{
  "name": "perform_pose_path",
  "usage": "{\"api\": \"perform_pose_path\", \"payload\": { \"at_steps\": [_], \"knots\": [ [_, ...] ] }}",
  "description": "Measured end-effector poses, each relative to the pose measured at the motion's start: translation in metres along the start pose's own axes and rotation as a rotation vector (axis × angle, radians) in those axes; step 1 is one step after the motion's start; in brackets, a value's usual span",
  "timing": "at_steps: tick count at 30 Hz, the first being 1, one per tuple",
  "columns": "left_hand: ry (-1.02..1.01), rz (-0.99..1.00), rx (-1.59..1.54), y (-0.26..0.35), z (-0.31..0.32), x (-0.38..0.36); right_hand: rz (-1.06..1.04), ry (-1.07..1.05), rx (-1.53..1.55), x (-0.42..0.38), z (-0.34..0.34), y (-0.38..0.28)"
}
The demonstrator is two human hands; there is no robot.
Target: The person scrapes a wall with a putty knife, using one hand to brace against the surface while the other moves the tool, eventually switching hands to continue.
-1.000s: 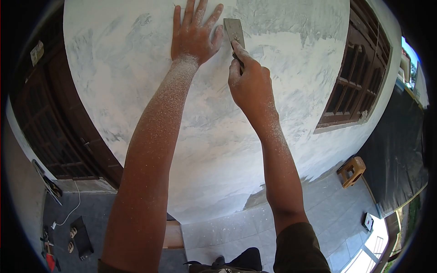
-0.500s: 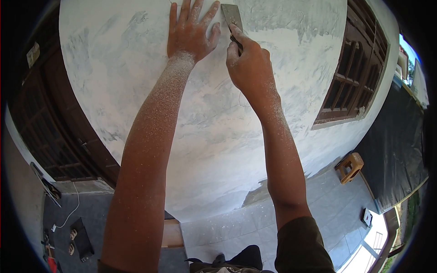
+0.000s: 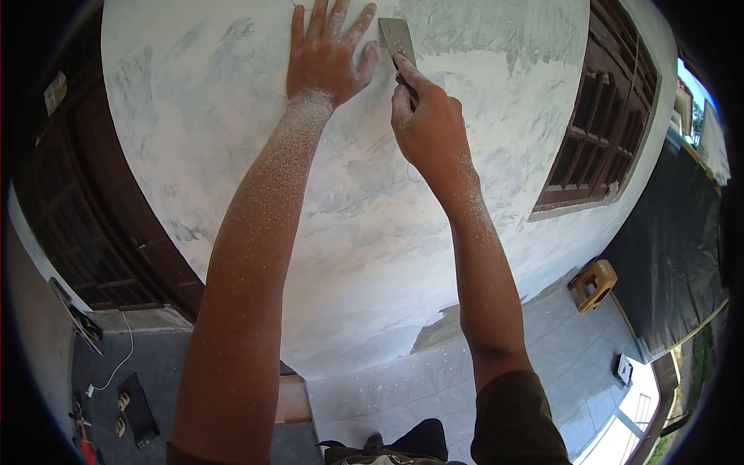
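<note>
A white wall point(image 3: 349, 209) with grey smears and patches fills the middle of the view. My left hand point(image 3: 329, 66) lies flat on it near the top, fingers spread, with pale dust over the wrist and forearm. Just to its right, my right hand point(image 3: 428, 108) is closed round the handle of a putty knife point(image 3: 397, 35). One finger stretches along the metal blade, which points up and lies against the wall. White specks stick to the blade beside that finger. The palm hides most of the handle.
A dark brown door point(image 3: 108, 194) stands at left and a wooden window point(image 3: 601, 116) at right. Below are a plastic stool point(image 3: 594, 286), a black sheet point(image 3: 666, 248), sandals point(image 3: 122, 413), a white cable point(image 3: 128, 349) and a tiled floor point(image 3: 434, 395) with white crumbs.
My right hand and the putty knife have slid a little down and to the right along the wall. My left hand stays flat in nearly the same place.
</note>
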State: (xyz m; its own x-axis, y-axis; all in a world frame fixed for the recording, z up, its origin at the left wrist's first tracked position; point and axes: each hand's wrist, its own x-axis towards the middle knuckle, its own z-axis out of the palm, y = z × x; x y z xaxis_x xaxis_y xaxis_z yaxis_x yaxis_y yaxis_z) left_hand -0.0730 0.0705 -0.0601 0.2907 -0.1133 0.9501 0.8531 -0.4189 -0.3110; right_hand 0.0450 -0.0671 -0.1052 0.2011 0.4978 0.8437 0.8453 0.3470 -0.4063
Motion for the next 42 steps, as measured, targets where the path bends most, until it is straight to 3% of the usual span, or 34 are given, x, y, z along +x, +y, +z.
{"api": "perform_pose_path", "payload": {
  "at_steps": [42],
  "knots": [
    [-0.018, -0.005, -0.009, 0.001, -0.002, -0.002, 0.052, -0.023, -0.027, 0.002, -0.005, -0.011]
  ]
}}
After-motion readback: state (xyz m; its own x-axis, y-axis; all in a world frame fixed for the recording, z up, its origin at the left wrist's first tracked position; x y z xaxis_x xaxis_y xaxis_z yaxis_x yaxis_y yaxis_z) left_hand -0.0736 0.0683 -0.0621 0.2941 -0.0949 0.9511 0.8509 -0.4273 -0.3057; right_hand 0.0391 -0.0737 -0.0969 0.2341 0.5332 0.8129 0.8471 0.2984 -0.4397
